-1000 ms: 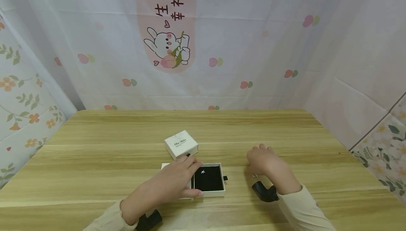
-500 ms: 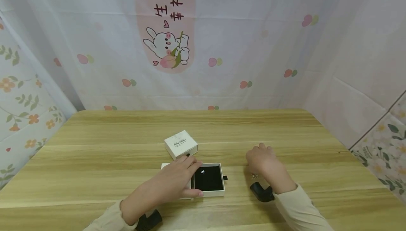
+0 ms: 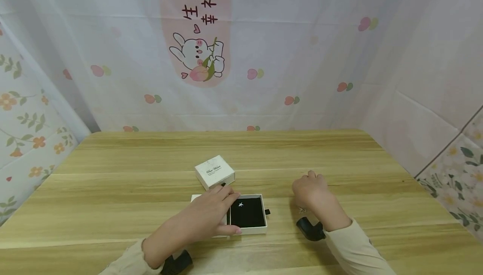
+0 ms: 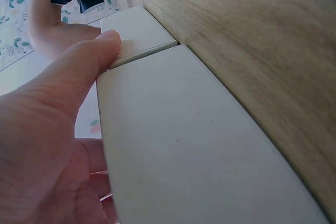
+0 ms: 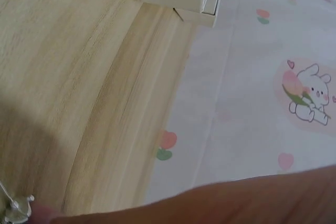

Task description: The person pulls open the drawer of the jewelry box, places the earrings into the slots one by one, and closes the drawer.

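In the head view my left hand (image 3: 205, 213) grips a white drawer-style jewelry box (image 4: 178, 135), thumb along its near side and fingers over the far side. Its drawer (image 3: 265, 230) is slid out to the right, showing a black insert (image 3: 247, 218) with a small silver starfish piece (image 3: 240, 204). My right hand (image 3: 312, 191) is low over the table to the right, fingers bent down and their tips hidden. Right by it is another small silver piece of jewelry (image 5: 19, 209), beside a fingertip in the right wrist view. Whether it is pinched does not show.
A second, closed white gift box (image 3: 215, 171) with printed lettering sits just behind the left hand. The wooden table (image 3: 151, 153) runs back to a patterned curtain (image 3: 271, 48). Black wrist mounts (image 3: 311, 229) are worn beneath both wrists.
My right wrist and sleeve have shifted slightly left, while the right fingers stay by the silver piece. The left hand and the box keep their places.
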Motion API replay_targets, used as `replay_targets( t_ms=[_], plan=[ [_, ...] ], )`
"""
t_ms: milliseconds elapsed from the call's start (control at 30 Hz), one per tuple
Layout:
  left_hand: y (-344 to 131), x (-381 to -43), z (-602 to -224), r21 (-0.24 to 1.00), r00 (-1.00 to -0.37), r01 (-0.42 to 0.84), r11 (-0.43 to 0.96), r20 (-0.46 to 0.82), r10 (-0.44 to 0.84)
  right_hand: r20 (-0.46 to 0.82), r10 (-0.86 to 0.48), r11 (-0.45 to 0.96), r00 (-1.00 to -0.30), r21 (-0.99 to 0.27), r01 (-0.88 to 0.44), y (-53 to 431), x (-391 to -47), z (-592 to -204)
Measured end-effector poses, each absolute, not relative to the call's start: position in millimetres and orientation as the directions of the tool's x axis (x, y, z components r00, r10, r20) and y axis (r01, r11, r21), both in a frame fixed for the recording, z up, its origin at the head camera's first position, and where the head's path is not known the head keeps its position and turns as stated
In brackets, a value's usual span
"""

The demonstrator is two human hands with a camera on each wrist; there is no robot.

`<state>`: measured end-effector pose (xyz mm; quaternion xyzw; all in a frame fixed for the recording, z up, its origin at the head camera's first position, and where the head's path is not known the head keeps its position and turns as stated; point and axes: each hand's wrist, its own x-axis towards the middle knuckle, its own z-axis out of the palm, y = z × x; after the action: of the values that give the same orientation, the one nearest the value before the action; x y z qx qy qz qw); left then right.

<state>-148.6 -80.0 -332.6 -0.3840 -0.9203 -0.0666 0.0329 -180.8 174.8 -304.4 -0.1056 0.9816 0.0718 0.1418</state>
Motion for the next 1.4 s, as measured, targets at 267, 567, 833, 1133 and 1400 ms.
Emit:
replay_targets(
  t_ms=[267, 567, 833, 1133, 1400],
  plan=[
    [-80.4, -148.9, -332.5, 0.090, -0.697, 0.717, 0.692, 0.123, 0.706, -0.295, -0.196, 0.966, -0.935, 0.104, -0.236, 174.8, -181.3, -305.2],
    [-80.6, -148.9, -333.2, 0.080, -0.697, 0.717, 0.693, 0.122, 0.707, -0.296, -0.207, 0.962, -0.932, 0.114, -0.250, 174.6, -181.4, -305.5],
    [-81.5, -148.8, -331.6, 0.071, -0.685, 0.727, 0.683, 0.138, 0.715, -0.275, -0.225, 0.960, -0.935, 0.100, -0.261, 175.9, -181.7, -305.3],
    [-81.0, -149.1, -333.5, 0.077, -0.694, 0.719, 0.690, 0.127, 0.709, -0.265, -0.223, 0.960, -0.938, 0.105, -0.258, 175.6, -183.3, -304.6],
    [-80.7, -149.3, -333.6, 0.074, -0.695, 0.718, 0.692, 0.122, 0.709, -0.239, -0.233, 0.960, -0.943, 0.095, -0.262, 175.7, -184.2, -304.2]
  ],
)
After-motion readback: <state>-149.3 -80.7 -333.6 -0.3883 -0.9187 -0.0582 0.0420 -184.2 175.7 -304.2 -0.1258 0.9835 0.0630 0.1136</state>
